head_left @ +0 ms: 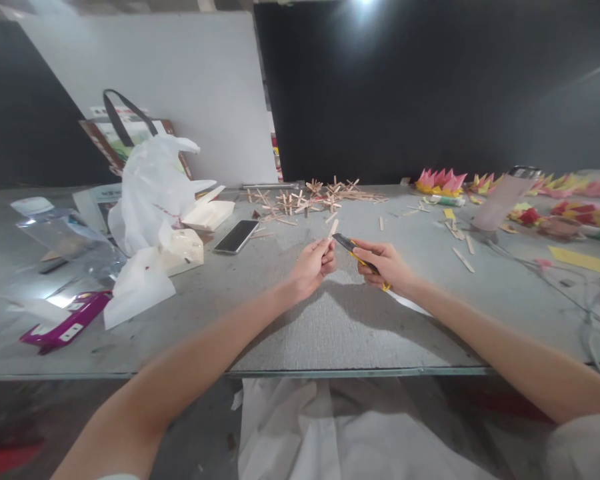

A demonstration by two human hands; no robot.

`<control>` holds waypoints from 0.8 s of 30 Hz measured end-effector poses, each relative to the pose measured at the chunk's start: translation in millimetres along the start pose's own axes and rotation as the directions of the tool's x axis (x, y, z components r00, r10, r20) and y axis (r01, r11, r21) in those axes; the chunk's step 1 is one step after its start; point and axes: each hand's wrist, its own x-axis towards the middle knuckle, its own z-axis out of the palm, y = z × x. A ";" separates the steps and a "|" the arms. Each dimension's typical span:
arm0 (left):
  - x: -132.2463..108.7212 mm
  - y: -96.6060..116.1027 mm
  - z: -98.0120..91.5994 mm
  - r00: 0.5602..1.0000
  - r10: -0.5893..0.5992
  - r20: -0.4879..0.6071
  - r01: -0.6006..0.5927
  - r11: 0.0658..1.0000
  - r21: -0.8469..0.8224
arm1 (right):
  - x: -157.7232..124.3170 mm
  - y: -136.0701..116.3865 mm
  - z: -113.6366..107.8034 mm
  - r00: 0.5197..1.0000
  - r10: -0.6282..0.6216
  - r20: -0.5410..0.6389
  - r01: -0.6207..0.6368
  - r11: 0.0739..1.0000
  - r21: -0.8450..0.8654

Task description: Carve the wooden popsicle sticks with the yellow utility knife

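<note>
In the middle of the head view, my left hand (316, 268) pinches a small flat wooden stick (333, 228), which points up and away from me. Facing it, my right hand (385, 265) is wrapped round a yellow and black utility knife (351, 246). The knife's tip is close beside the stick; whether they touch I cannot tell. Beyond both hands lies a pile of wooden sticks (305, 202), many of them joined into crossed, star-like shapes. A few loose sticks (463, 260) rest on the table to the right of my right hand.
On the grey table (300, 340), a phone (237, 237), a white plastic bag (150, 187), a clear bottle (73, 237) and a purple power strip (67, 321) occupy the left. Pink and yellow paper flowers (440, 181), a tumbler (505, 200) and cables (545, 270) are on the right.
</note>
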 end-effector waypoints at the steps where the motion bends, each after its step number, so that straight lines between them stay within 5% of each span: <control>1: 1.4 -2.1 -2.2 0.999 0.028 -0.031 -0.026 0.996 0.085 | 0.2 -1.6 -0.5 1.000 0.013 -0.004 -0.013 1.000 -0.018; 4: 7.2 -8.2 -12.6 0.982 0.139 -0.128 -0.082 0.923 0.375 | -0.6 -7.0 -2.4 0.999 0.018 -0.032 -0.021 0.994 -0.107; 7: 12.1 -10.0 -22.8 0.951 0.234 -0.201 -0.112 0.869 0.482 | -3.6 -10.9 -2.6 0.992 -0.102 -0.076 0.078 0.961 -0.263; 13: 2.4 -0.7 -11.2 0.932 0.349 -0.102 -0.261 0.837 0.480 | -8.8 -11.1 2.8 0.881 -0.471 0.047 0.390 0.665 -0.636; 17: -12.4 2.2 5.3 0.930 0.362 -0.069 -0.297 0.846 0.443 | -14.3 -12.4 2.7 0.860 -0.498 0.113 0.406 0.531 -0.744; 24: -22.2 2.0 8.2 0.938 0.347 0.007 -0.300 0.799 0.521 | -27.0 -19.1 7.6 0.889 -0.440 0.127 0.382 0.560 -0.735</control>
